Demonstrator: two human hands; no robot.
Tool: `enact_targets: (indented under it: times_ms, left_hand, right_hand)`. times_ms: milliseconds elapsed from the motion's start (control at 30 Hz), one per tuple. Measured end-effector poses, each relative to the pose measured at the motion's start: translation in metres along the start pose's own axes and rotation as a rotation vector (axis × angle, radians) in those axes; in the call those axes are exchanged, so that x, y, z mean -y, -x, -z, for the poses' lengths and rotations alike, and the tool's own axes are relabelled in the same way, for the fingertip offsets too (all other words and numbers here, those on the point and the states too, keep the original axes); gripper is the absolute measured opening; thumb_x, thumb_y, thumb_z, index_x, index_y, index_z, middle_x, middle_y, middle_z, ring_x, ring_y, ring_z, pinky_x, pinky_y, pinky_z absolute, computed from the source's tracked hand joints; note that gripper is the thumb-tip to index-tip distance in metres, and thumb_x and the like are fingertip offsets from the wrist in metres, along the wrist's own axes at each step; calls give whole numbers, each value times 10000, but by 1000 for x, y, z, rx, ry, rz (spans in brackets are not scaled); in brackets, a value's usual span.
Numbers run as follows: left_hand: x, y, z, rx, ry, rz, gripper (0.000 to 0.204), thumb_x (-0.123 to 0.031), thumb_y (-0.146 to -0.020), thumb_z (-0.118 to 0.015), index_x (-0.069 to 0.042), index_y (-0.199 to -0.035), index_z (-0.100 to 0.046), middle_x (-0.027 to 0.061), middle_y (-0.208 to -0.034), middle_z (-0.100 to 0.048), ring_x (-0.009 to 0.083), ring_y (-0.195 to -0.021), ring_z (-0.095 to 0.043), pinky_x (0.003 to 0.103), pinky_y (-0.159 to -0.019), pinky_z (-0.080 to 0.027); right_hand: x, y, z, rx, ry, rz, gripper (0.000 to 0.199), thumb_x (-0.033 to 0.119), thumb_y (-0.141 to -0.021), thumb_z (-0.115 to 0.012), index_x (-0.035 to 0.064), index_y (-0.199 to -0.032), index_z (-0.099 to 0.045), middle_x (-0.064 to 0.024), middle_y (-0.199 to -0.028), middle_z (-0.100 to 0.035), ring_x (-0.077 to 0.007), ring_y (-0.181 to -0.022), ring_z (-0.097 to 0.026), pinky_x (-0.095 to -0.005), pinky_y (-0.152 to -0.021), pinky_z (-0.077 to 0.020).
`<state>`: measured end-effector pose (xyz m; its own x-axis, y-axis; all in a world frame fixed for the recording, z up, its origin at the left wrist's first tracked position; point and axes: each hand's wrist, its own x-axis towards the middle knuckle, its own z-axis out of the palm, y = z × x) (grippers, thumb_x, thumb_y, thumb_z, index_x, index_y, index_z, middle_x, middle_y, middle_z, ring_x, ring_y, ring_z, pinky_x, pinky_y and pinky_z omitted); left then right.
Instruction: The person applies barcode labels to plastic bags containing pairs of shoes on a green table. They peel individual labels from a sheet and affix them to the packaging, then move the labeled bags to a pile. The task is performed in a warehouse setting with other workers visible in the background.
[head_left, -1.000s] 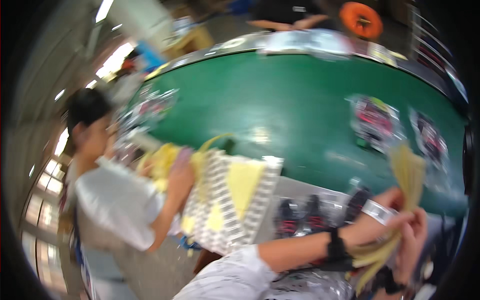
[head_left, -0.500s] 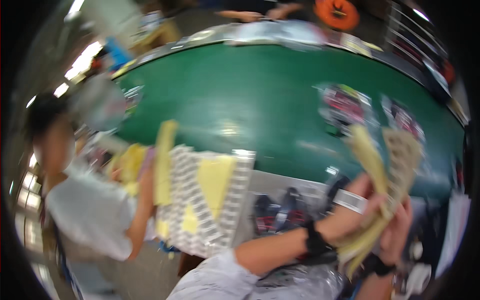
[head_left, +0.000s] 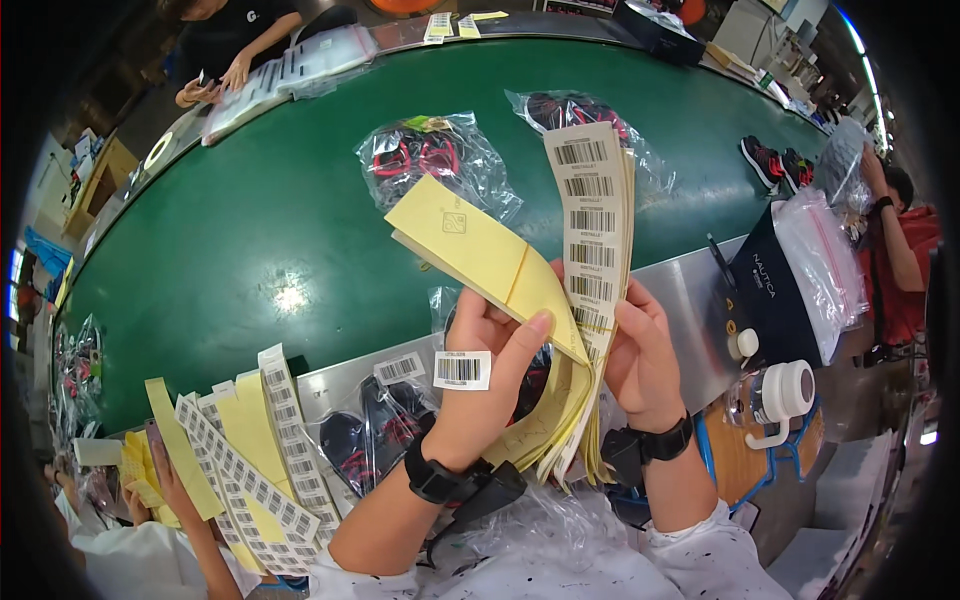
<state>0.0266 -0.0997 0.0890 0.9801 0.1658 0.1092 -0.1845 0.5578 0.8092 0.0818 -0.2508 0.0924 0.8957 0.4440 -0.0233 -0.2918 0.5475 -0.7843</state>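
Barcode label strips (head_left: 592,222): long, white and yellow, layered, bowed.

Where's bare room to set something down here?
Widest is the green tabletop left of the left bagged pair of shoes; a smaller patch lies between the right bagged pair and the loose shoes. Crowded: the near edge, with label sheets and plastic-wrapped shoes, and the middle, where left hand and right hand hold label strips.

Head fisheye: on wearer's head, facing down and forward
Near: left hand (head_left: 490,355), right hand (head_left: 645,360), close below
Far: green tabletop (head_left: 230,230), edge bowed
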Motion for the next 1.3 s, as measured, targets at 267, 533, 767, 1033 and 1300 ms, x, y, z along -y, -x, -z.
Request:
enact_targets:
  times_ms: [267, 533, 767, 1033, 1300]
  left_hand:
    - [-2, 0, -1, -36, -60, -34, 456, -31, -913, -567, 3, -1319, -362, 211, -1341, -510, 233, -1215, -526, 372, -1031, -412]
    - [-10, -7, -3, -99, -142, -69, 517, -37, -842, -696, -14, -1234, -359, 169, -1215, -567, 212, -1145, -566, 341, -948, -472]
    - [-13, -5, -2, -120, -117, -66, 620, -25, -845, -680, -12, -1345, -314, 150, -1190, -583, 217, -1094, -603, 344, -929, -482]
    - [-13, -6, 0, -113, -107, -80, 598, -15, -849, -671, -13, -1336, -324, 150, -1172, -601, 201, -1069, -615, 316, -890, -504]
    - [-12, -2, -1, -91, -64, -101, 521, -29, -879, -629, -9, -1330, -370, 131, -1220, -586, 187, -1120, -584, 339, -975, -453]
  right_hand:
    - [-5, -4, -1, 30, -46, -10, 248, 102, -906, -570, -25, -1115, -530, -207, -1264, -574, -244, -1112, -608, -385, -972, -489]
    - [-5, -2, -16, 44, 298, 7, 259, -4, -830, -675, 8, -1049, -537, -85, -1063, -629, -147, -991, -606, -296, -892, -485]
    - [-6, 0, -16, -1, 161, -81, 282, 7, -815, -703, 13, -1045, -541, -79, -1028, -632, -142, -972, -604, -283, -883, -480]
    - [-11, 1, -15, 30, 185, -14, 272, 10, -839, -666, 7, -1079, -539, -90, -1051, -632, -154, -976, -610, -302, -883, -485]
    - [-12, 1, -5, 25, -6, -29, 350, 77, -877, -625, 1, -1193, -494, -126, -1150, -615, -198, -1054, -618, -349, -931, -499]
